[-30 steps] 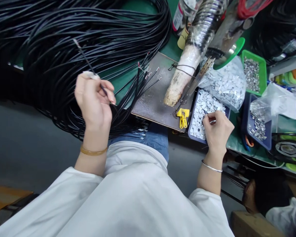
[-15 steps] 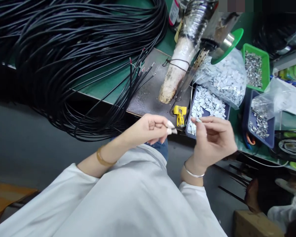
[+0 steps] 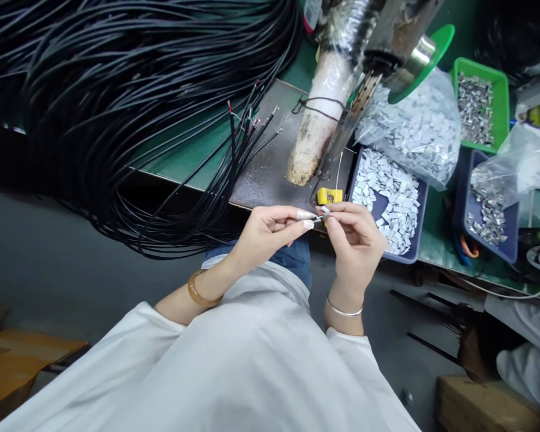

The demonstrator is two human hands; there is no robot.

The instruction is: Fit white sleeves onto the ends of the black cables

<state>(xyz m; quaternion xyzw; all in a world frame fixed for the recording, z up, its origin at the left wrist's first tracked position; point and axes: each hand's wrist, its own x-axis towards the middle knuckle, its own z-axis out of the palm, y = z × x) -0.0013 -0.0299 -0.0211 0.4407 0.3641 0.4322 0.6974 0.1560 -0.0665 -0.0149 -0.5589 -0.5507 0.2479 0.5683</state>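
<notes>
My left hand [image 3: 270, 231] pinches a small dark piece with a pale end, too small to name. Against it, my right hand [image 3: 353, 240] holds a small white piece [image 3: 324, 210] between thumb and fingers, so the fingertips of both hands nearly meet. Just behind them sits a yellow tool [image 3: 329, 195], partly hidden by the fingers. To the right of my right hand, a blue tray [image 3: 409, 257] holds many small white pieces. Stripped ends of black cables [image 3: 252, 129] lie on the dark board [image 3: 270, 174] beyond my left hand.
A large heap of black cables [image 3: 139, 72] covers the back left. A wrapped nozzle-like part [image 3: 312, 132] hangs over the board, beside a green disc [image 3: 441, 48]. Farther right are a plastic bag [image 3: 414, 126], a green tray [image 3: 504, 108] and another blue tray [image 3: 513, 240].
My right hand has moved left from beside the blue tray, bringing its white piece to my left fingertips. The view has shifted slightly.
</notes>
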